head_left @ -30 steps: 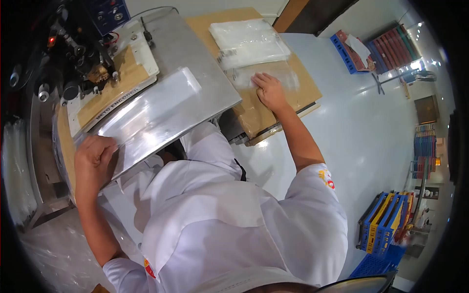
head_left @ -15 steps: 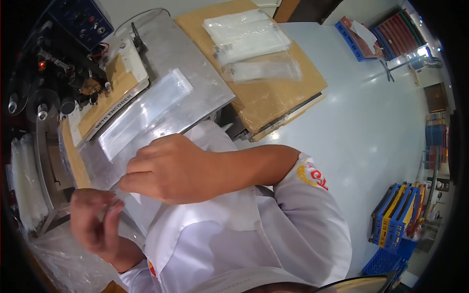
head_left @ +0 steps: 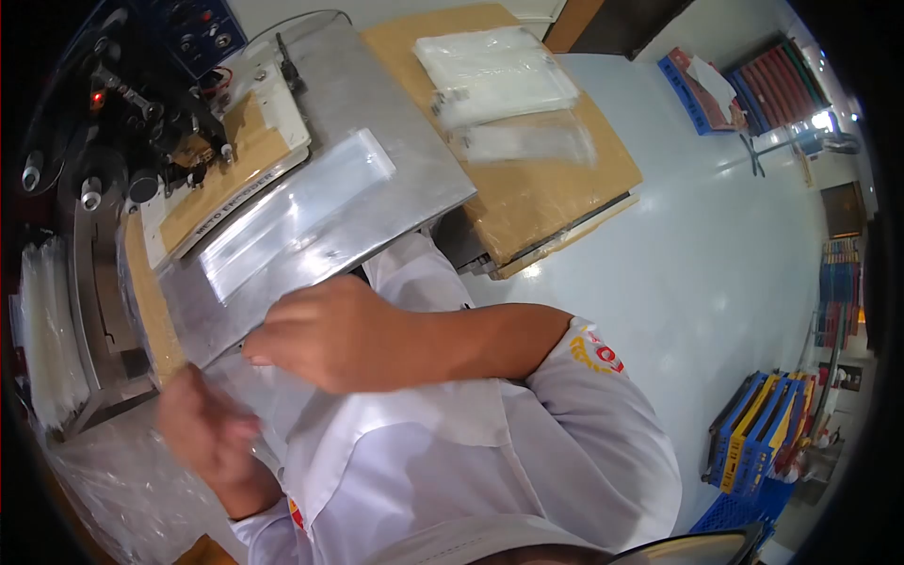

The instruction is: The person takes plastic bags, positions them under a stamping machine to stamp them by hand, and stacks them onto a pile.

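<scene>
My right hand (head_left: 325, 334) is in front of my white shirt, near the front edge of the metal table (head_left: 414, 141). Its fingers are bent and pressed together, and whatever they hold, if anything, is hidden. Lower left of it, my left hand (head_left: 209, 428) is smeared by motion. Clear plastic bags (head_left: 297, 212) lie flat on the metal table, beside a machine labelled METO ENCODER (head_left: 235, 202). A stack of clear bags (head_left: 499, 75) and some looser bags (head_left: 527, 141) rest on the brown board to the right.
The brown board (head_left: 537, 207) adjoins the metal table. Plastic sleeves (head_left: 52, 330) hang at the far left, above crumpled plastic sheeting (head_left: 141, 490). Blue and yellow crates (head_left: 758, 433) stand on the floor at the right, with red and blue crates (head_left: 772, 89) farther back.
My right hand has left the bags on the brown board and come over beside my left hand. My left hand has moved down from the table's edge.
</scene>
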Demonstrator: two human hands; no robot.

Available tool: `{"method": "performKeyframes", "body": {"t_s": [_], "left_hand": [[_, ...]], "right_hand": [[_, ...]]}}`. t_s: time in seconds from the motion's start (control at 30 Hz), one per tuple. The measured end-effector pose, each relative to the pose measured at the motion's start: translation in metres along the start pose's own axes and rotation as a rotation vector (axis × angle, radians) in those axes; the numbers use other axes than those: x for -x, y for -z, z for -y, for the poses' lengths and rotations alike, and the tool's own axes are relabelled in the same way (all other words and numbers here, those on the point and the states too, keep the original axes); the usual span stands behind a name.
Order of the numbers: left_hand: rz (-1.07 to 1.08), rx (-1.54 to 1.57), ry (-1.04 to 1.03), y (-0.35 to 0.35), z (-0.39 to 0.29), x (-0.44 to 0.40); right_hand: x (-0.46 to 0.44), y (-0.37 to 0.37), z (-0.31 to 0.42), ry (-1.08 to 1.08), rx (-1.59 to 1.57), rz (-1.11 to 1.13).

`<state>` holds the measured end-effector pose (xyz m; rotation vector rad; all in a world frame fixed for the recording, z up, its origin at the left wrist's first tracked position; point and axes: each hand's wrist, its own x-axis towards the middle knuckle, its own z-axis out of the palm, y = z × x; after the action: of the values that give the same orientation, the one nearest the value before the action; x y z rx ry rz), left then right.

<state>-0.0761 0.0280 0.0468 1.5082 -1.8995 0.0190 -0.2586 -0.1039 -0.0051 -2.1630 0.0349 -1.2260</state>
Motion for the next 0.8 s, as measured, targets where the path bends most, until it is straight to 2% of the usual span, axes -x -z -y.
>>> {"method": "performKeyframes", "body": {"t_s": [0.1,0.13,0.23,0.27,0.33,0.37,0.43,0.47,0.57,0.63,0.73,0.8], "left_hand": [[0.194,0.125,-0.211,-0.013,-0.001,-0.003],[0.002,-0.093,-0.046,-0.013,0.025,0.029],[0.007,0.175,0.190,0.008,0.047,0.024],[-0.061,0.210,0.216,0.010,0.046,0.025],[-0.230,0.252,0.279,0.007,0.014,-0.008],[-0.254,0.370,0.332,0.004,-0.005,-0.020],[-0.116,0.412,0.332,0.006,-0.012,-0.028],[0.060,0.340,0.286,0.010,-0.007,-0.026],[0.070,0.407,0.304,0.008,0.005,-0.025],[-0.033,0.475,0.331,0.000,0.009,-0.022],[-0.154,0.604,0.404,-0.006,0.015,-0.026],[-0.209,0.735,0.498,-0.010,0.024,-0.032]], "right_hand": [[0.003,-0.003,-0.002,-0.081,-0.116,0.054],[0.004,-0.002,0.000,-0.106,-0.156,0.073],[-0.001,0.001,0.003,-0.171,-0.273,0.158],[-0.003,0.003,0.001,-0.195,-0.221,0.153],[-0.007,0.007,-0.004,-0.215,-0.140,0.165],[-0.007,0.007,-0.005,-0.237,-0.131,0.196],[-0.007,0.007,-0.005,-0.270,-0.116,0.276],[-0.009,0.009,-0.004,-0.290,-0.143,0.286],[-0.015,0.017,-0.002,-0.361,-0.185,0.316],[-0.025,0.025,0.004,-0.397,-0.175,0.342],[-0.035,0.032,0.018,-0.200,0.182,0.160],[-0.038,0.029,0.016,0.045,0.427,0.099]]}}
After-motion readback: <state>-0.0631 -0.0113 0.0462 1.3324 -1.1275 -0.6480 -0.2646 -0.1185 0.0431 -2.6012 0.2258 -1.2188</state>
